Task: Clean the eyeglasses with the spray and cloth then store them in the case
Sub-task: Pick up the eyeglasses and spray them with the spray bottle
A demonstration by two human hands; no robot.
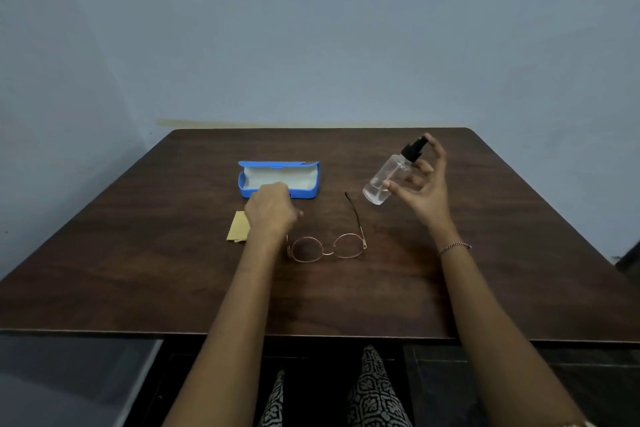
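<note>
Round thin-framed eyeglasses (327, 247) lie on the dark wooden table (138, 270), lenses toward me, right temple stretched out away from me. My left hand (272, 210) is curled down over the left temple, which it hides, and appears to grip it. My right hand (424, 184) holds a clear spray bottle (386, 180) with a black nozzle in the air, tilted. Its forefinger sits on the nozzle top and its thumb on the lower body. An open blue case (277, 178) with pale lining lies behind my left hand. A yellow cloth (237, 227) lies left of my wrist.
The table stands against a bluish wall (311, 45). My patterned trouser legs (374, 392) show under the near edge. Bare tabletop lies to the left, to the right and in front of the glasses.
</note>
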